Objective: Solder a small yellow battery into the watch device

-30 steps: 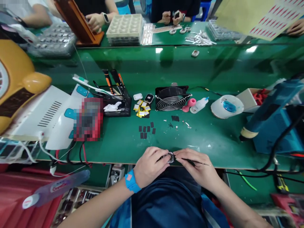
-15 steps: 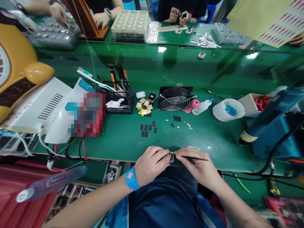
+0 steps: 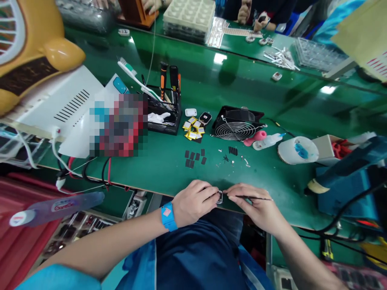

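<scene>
At the bench's front edge, my left hand (image 3: 196,202) is closed around a small silver-rimmed watch case (image 3: 220,197), its fingers covering most of it. A blue band circles that wrist. My right hand (image 3: 252,202) pinches thin dark tweezers (image 3: 254,197), whose tip end meets the case's right side; the exact contact is hidden by the fingers. Beyond the hands lie several black rectangular pads (image 3: 197,156), a row of black strips (image 3: 233,150) and tiny loose parts (image 3: 232,162). Farther back is a pile of yellow-edged batteries (image 3: 192,128).
A black fan (image 3: 237,123) stands mid-bench, with a squeeze bottle (image 3: 268,141) and white tub (image 3: 298,150) to its right. Left is a black tool holder (image 3: 165,117). A blue tool handle (image 3: 347,165) juts in at right. Co-workers' hands (image 3: 261,22) are across the bench.
The camera view has turned and tilted, so the bench appears slanted. Both hands keep their holds on the watch case and tweezers, with only slight finger shifts.
</scene>
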`<state>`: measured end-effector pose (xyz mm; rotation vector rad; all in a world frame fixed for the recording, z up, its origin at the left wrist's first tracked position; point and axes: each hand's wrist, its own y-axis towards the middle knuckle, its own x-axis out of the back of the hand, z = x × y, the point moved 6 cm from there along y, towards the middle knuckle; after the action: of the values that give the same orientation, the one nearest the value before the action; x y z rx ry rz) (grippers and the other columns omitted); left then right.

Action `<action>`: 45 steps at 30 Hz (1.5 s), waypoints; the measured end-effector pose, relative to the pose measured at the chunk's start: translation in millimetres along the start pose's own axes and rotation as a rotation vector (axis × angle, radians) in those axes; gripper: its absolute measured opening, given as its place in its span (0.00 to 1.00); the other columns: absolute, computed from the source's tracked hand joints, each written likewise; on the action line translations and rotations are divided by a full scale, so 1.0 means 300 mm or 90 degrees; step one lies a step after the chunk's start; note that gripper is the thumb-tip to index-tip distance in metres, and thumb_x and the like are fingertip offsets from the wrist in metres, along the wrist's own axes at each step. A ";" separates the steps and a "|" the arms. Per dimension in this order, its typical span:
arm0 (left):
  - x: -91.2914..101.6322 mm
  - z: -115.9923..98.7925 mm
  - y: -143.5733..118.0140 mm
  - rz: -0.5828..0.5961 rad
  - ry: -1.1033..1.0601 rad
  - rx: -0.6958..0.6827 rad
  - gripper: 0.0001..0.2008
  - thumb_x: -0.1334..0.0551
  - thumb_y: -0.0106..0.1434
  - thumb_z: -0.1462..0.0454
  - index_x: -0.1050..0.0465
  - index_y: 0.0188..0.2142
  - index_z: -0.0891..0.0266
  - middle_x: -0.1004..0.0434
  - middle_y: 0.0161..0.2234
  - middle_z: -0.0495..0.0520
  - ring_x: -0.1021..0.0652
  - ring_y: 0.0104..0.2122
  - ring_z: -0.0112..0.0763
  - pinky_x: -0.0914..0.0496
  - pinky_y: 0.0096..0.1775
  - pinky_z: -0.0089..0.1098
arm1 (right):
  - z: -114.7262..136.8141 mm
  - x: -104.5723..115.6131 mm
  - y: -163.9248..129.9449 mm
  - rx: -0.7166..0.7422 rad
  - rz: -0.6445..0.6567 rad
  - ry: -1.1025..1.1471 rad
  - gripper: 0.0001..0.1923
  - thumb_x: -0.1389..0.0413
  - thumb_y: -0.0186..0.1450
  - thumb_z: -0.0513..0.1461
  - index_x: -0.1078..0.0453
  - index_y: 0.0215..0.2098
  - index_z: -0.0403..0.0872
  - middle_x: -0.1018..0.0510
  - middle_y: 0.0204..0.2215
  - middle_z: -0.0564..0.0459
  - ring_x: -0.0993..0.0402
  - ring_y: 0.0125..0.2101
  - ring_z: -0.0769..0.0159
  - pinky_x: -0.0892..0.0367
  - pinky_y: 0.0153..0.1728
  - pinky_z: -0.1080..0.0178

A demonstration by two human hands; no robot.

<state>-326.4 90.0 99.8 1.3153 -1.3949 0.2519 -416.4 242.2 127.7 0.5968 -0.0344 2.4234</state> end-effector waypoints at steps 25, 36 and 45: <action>0.007 0.004 -0.006 -0.043 -0.009 -0.004 0.07 0.39 0.76 0.67 0.21 0.47 0.66 0.15 0.46 0.55 0.20 0.46 0.35 0.23 0.47 0.37 | 0.036 -0.007 0.060 -0.021 0.101 -0.066 0.12 0.46 0.81 0.37 0.22 0.41 0.48 0.16 0.37 0.49 0.17 0.36 0.60 0.21 0.39 0.59; -0.004 -0.007 0.002 -0.038 -0.008 0.117 0.05 0.36 0.74 0.66 0.24 0.47 0.63 0.17 0.43 0.55 0.22 0.38 0.35 0.25 0.39 0.38 | 0.043 -0.024 -0.067 0.022 -0.172 -0.042 0.09 0.41 0.77 0.31 0.21 0.48 0.50 0.14 0.45 0.48 0.15 0.47 0.57 0.18 0.49 0.59; -0.018 -0.012 -0.010 -0.023 -0.024 0.115 0.12 0.40 0.76 0.68 0.27 0.57 0.62 0.17 0.52 0.59 0.20 0.48 0.40 0.22 0.47 0.44 | 0.003 -0.132 -0.144 0.051 -0.381 -0.011 0.12 0.42 0.76 0.30 0.22 0.53 0.51 0.15 0.46 0.46 0.15 0.48 0.56 0.17 0.50 0.59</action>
<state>-323.5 94.8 95.2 1.4982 -1.4038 0.3366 -363.1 253.8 106.4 0.5662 0.2060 1.8443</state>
